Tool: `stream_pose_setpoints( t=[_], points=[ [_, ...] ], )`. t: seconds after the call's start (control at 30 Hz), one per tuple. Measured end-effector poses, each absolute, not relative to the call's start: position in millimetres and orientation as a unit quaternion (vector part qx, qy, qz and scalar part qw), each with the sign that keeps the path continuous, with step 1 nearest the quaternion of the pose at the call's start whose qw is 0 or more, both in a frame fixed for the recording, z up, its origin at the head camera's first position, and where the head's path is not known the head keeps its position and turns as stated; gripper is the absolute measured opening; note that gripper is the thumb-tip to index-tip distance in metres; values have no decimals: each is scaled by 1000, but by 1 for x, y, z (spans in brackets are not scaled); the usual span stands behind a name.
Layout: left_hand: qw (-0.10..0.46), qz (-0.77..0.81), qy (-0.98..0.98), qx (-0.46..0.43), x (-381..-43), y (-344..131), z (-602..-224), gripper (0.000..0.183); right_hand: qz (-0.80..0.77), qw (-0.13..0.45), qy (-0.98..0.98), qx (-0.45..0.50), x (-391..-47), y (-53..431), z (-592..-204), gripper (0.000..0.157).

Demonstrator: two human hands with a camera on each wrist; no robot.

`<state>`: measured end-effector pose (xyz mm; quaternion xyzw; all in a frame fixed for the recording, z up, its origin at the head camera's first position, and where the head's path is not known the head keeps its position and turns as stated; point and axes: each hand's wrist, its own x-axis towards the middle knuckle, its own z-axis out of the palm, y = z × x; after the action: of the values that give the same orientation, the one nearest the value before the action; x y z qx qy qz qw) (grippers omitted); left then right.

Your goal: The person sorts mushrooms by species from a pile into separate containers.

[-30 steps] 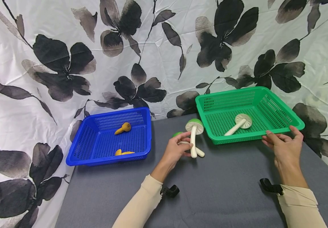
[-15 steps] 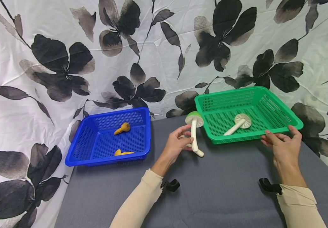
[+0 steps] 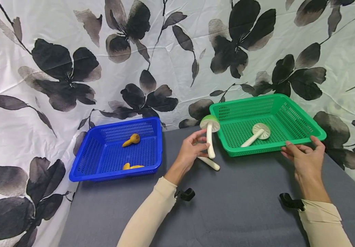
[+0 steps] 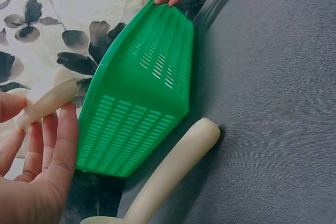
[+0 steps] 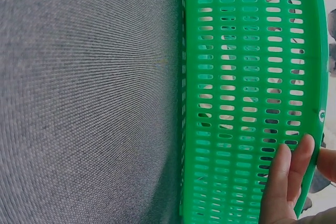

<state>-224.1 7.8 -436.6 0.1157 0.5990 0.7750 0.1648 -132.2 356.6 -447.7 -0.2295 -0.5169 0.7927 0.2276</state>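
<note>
My left hand [image 3: 192,149] pinches the white stem of a green-capped toy mushroom [image 3: 210,137], held upright beside the left end of the green basket [image 3: 251,150]. In the left wrist view the stem [image 4: 50,102] sits between thumb and fingers. Below that hand a second mushroom [image 3: 211,163] lies on the grey cloth; its cap is hidden by the hand in the head view. Another white mushroom [image 3: 257,134] lies inside the green basket. My right hand [image 3: 308,161] grips the basket's near rim, its fingers [image 5: 281,174] against the outer wall.
To the left stands a blue basket [image 3: 115,176] with two yellow-brown mushroom-like pieces, one at the back [image 3: 131,140] and one at the front [image 3: 132,166]. A floral curtain [image 3: 177,61] hangs behind the grey-covered table [image 3: 226,212].
My left hand has raised its mushroom slightly, off the one lying on the cloth, whose stem now shows separately. My right hand stays on the green basket's rim.
</note>
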Motion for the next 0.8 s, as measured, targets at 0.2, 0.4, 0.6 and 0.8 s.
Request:
stream_pose_setpoints(
  t=[0.2, 0.4, 0.6, 0.8],
  points=[
    [170, 775, 596, 121, -230, 12, -434, 54, 797, 227, -513, -224, -132, 357, -448, 97],
    [172, 774, 595, 127, -234, 17, -432, 54, 791, 226, -520, -230, -132, 357, -449, 96],
    [173, 769, 600, 134, -237, 21, -430, 53, 786, 229, -525, -234, -133, 357, -450, 97],
    [172, 764, 606, 140, -241, 25, -428, 53, 786, 231, -525, -229, -133, 358, -452, 98]
  ],
)
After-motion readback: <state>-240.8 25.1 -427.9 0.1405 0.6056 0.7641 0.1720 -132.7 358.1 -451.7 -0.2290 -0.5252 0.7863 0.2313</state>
